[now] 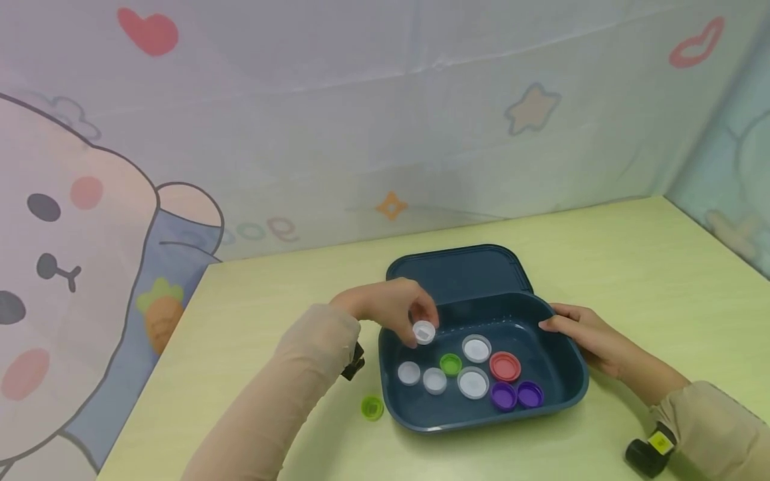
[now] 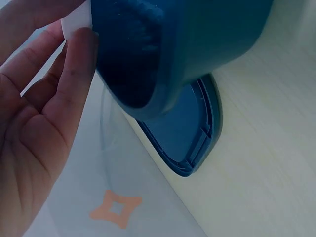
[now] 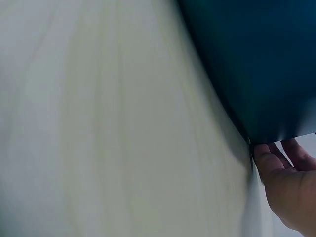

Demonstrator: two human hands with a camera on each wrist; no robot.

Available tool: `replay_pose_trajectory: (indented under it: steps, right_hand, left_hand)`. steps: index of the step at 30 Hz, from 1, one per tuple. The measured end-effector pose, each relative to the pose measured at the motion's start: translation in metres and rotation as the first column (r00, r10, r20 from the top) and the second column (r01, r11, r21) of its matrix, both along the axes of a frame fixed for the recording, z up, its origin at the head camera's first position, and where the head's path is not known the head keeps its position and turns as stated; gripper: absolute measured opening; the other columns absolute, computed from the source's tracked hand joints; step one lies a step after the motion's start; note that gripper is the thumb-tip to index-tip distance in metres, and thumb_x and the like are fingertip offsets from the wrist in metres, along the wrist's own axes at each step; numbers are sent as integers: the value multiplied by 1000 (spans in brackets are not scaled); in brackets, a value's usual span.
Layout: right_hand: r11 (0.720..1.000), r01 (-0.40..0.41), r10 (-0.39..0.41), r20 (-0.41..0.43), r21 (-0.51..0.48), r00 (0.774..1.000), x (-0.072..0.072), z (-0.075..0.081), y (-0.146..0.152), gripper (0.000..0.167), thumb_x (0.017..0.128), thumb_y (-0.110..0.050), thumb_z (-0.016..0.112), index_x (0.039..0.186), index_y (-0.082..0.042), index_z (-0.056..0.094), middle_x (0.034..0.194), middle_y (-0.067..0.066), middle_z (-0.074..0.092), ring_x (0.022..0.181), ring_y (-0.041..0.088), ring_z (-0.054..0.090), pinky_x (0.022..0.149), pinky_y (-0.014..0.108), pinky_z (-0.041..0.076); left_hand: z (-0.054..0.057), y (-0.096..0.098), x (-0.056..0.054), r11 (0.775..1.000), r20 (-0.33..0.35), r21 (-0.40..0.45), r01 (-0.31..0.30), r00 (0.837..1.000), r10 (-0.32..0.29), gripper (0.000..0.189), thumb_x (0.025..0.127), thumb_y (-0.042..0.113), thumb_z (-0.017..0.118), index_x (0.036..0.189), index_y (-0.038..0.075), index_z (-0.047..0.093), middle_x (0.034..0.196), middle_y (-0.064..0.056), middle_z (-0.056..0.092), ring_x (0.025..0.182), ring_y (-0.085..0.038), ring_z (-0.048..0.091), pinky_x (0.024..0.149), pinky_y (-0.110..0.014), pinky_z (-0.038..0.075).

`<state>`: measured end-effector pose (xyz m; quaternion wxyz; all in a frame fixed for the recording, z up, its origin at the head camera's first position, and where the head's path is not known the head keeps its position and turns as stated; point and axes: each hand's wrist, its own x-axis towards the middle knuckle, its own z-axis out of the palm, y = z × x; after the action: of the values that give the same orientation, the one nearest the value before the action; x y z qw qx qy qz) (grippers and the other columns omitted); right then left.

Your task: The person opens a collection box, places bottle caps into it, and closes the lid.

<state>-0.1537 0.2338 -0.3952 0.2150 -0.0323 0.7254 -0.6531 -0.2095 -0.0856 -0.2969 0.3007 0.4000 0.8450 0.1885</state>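
My left hand (image 1: pixel 392 307) pinches a white bottle cap (image 1: pixel 424 332) between thumb and fingers, above the left part of a dark blue plastic box (image 1: pixel 445 427). In the left wrist view the cap (image 2: pixel 77 22) shows edge-on at the fingertips. On the box floor lie several caps: white ones (image 1: pixel 473 383), a green one (image 1: pixel 450 365), a red one (image 1: pixel 505 367) and two purple ones (image 1: pixel 503 396). With the thumb over the rim, my right hand (image 1: pixel 592 339) grips the box's right side; in the right wrist view its fingers (image 3: pixel 269 160) meet the box wall.
Behind the box lies its dark blue lid (image 1: pixel 463 270), inner side up. A lime-green cap (image 1: pixel 371 407) sits on the pale yellow-green table (image 1: pixel 625 267) left of the box. A printed cloth (image 1: pixel 361 133) hangs along the table's back edge.
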Motion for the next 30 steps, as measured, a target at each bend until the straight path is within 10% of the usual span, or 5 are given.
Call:
replay_pose_trajectory:
  steps: [30]
  right_hand:
    - [1000, -3, 3, 3, -7, 1000, 3, 1, 4, 65, 93, -22, 50, 139, 14, 21, 106, 4, 61, 89, 15, 63, 78, 34, 54]
  left_hand:
    - [-30, 35, 7, 964, -54, -241, 109, 991, -126, 26, 70, 1, 79, 90, 14, 68, 83, 7, 59, 78, -8, 52, 70, -16, 45]
